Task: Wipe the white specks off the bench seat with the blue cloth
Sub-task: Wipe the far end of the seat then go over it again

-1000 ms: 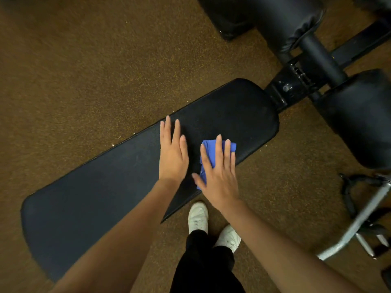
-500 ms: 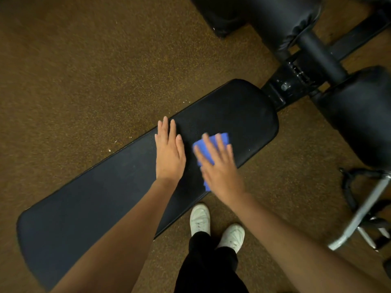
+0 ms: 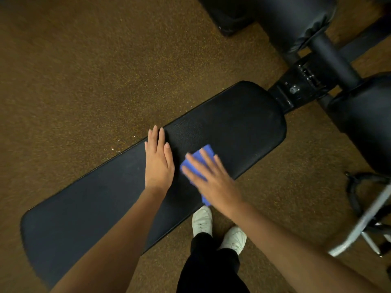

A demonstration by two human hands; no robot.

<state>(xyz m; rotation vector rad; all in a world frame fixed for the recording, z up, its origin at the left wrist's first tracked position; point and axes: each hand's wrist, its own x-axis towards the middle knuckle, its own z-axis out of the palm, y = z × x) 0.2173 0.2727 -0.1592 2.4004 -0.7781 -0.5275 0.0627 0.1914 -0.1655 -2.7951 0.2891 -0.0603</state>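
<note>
Right hand (image 3: 213,176), flat on blue cloth (image 3: 206,154), has slid toward open left hand (image 3: 158,163).

The light is dim and warm, tinting the speckled floor (image 3: 84,70) amber-brown, and the corners fall off into darkness. My right hand (image 3: 213,178) smears with motion blur, its fingers soft-edged, and the blue cloth (image 3: 206,152) under it blurs too. My left hand (image 3: 158,163) stays sharp. The black desk (image 3: 232,127) swallows most light; a faint sheen shows its grain near the middle. The metal bracket (image 3: 296,89) carries small glints. The grey bar (image 3: 364,220) at the right edge is blurred. The wide lens bends straight lines toward the edges.
</note>
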